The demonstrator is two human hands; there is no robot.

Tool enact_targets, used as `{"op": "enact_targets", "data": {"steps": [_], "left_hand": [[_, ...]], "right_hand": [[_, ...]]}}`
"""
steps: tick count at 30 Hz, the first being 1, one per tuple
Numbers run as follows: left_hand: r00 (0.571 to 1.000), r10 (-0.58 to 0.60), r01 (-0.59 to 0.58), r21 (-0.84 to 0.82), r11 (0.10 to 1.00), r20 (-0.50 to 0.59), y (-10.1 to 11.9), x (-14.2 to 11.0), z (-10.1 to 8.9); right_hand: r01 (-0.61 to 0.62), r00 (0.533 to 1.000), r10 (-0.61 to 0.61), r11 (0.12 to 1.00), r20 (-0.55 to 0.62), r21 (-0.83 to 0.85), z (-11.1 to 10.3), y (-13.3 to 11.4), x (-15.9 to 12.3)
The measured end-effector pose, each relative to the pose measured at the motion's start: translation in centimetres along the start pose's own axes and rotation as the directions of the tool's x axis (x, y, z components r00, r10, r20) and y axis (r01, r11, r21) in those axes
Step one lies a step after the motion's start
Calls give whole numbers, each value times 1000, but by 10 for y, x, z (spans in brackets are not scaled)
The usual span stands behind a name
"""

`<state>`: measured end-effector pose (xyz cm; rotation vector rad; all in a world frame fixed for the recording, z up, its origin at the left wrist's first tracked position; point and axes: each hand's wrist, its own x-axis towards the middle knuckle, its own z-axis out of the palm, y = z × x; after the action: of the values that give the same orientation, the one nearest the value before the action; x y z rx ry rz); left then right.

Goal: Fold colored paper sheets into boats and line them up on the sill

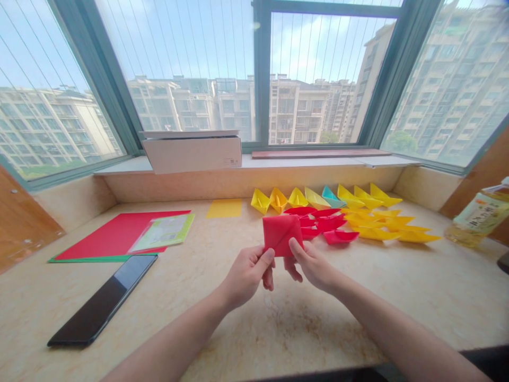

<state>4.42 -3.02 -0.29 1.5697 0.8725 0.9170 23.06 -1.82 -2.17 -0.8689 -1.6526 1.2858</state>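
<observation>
Between both hands, a folded red paper square is held up above the counter, with a diagonal crease across its front. My left hand pinches its lower left corner, thumb in front and fingers behind. At the lower right corner, my right hand grips it the same way. Just behind the square lie several red paper boats, partly hidden by it. Yellow paper boats sit to their right. Along the back runs a row of yellow boats with one teal boat among them.
A yellow paper sheet lies near the back wall. On the left are red paper sheets over green, a plastic packet and a black phone. A white box rests on the sill; a bottle stands right.
</observation>
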Motion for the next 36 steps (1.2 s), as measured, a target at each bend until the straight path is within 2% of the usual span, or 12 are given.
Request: {"op": "enact_targets", "data": {"steps": [3,6,9,11,18,21,23,26,28,31,33,36], "left_hand": [[1000,-9,9,-11,1000,24,1,-1,1],[998,-2,6,76,997,-58,0,-2,4],[993,5,16,171,985,-119,0,-2,6],[992,-9,31,174,984,-126,-1,-1,5],[998,-58,56,119,991,10,2,0,3],[999,-33,34,163,986,-7,2,1,1],[996,22,-1,248,969,-85,2,2,-1],[973,116,-39,354,934,-198,2,3,-5],[957,187,-93,376,922,-222,3,3,-7],[947,285,-206,407,890,-145,5,1,-8],[957,274,-219,396,892,-89,6,0,-8],[977,209,-176,378,909,-50,7,-2,-9]], "right_hand": [[-15,999,14,1000,-35,-22,-1,1,-1],[-22,995,17,998,-94,-56,0,4,-1],[-32,998,29,999,-60,-44,3,7,0],[-34,999,33,999,-22,-25,3,6,1],[37,999,-36,999,20,-35,-2,-4,-2],[-8,1000,9,990,6,-140,-6,-7,-1],[-12,1000,8,949,-15,-315,-11,-9,-1],[24,999,-35,799,-8,-600,-18,-11,-2],[54,999,-36,716,40,-696,-20,-12,-3],[91,994,-20,669,104,-737,-22,-12,-4],[115,992,-41,662,118,-740,-21,-11,-5],[169,985,-92,641,143,-748,-20,-9,-6]]}}
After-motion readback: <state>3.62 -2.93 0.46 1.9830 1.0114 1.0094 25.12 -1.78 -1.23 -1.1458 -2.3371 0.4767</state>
